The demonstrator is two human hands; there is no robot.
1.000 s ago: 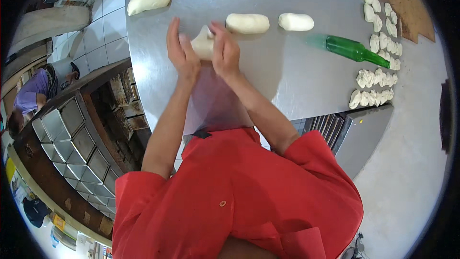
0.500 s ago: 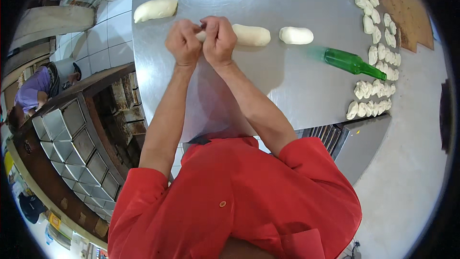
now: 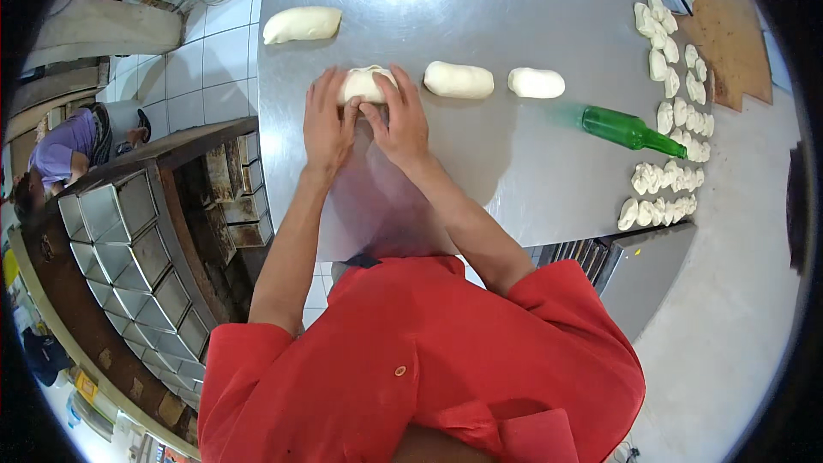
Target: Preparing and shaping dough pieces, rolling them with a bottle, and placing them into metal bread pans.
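Room bright; white glare burns out far part of steel table (image 3: pixel 591 26). Soft shadow spreads right of my right hand (image 3: pixel 403 124); my shirt (image 3: pixel 360 360) reflects purplish in near steel. Fisheye curves edges, rim falls black.

Your bare left hand (image 3: pixel 328 127) and bare right hand (image 3: pixel 403 127) cup a plump, pale cream dough piece (image 3: pixel 367 87) from both sides, thumbs along its near face, on the grey metal bench (image 3: pixel 463 167). Nearer the bench's left edge lies a long, yellowish dough roll (image 3: pixel 302 26). To your right sit two smooth, cream dough logs (image 3: pixel 459 81), then a green glass bottle (image 3: pixel 626 130) lying neck toward the right edge, where small, lumpy white dough pieces (image 3: pixel 669 177) cluster.
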